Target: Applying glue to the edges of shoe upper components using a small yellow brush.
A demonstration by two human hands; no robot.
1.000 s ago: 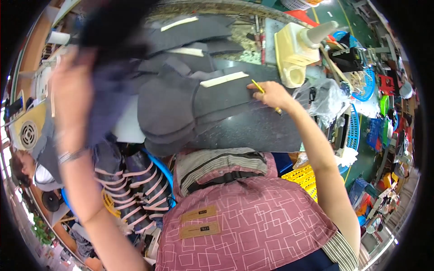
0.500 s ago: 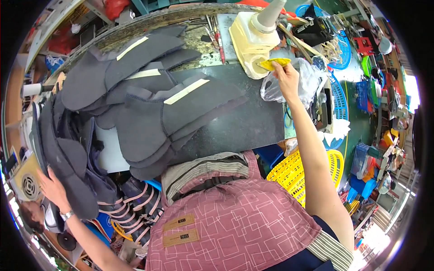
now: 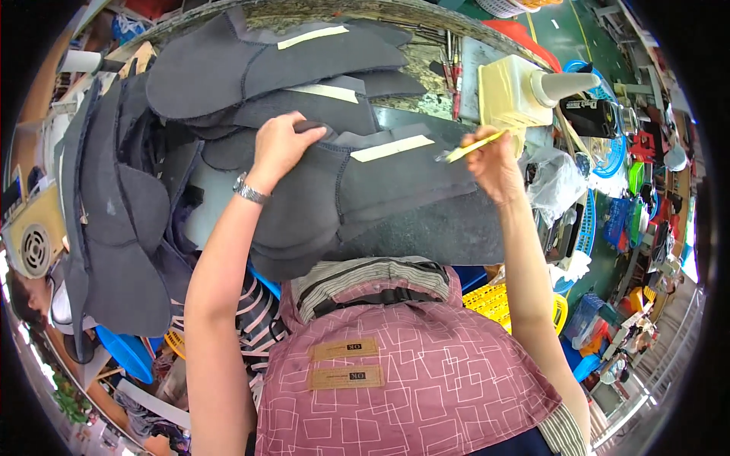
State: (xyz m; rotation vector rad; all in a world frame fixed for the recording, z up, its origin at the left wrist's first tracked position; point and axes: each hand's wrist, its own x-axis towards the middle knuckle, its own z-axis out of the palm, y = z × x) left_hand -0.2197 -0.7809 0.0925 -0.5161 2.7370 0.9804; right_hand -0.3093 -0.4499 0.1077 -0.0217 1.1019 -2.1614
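My left hand pinches the upper edge of the nearest stack of dark grey fabric pieces, by its seam. A pale yellow strip runs along the top edge of that stack. In my right hand is a flat yellow-handled brush, its pale tip pointing left toward the strip, over or just beside the fabric. Behind that hand stands a cream plastic glue bottle with a grey cone-shaped top; my hand partly covers its lower end. Two more grey stacks with pale strips lie farther back.
More dark grey pieces hang at the left, near a beige fan-like box. A clear plastic bag lies right of my right hand. Red-handled tools lie at the back; a yellow basket is below the table's front edge.
My left hand has come from the hanging pieces at far left to the nearest stack's edge. My right hand has drawn the brush from the glue bottle's opening toward the fabric. The view has shifted.
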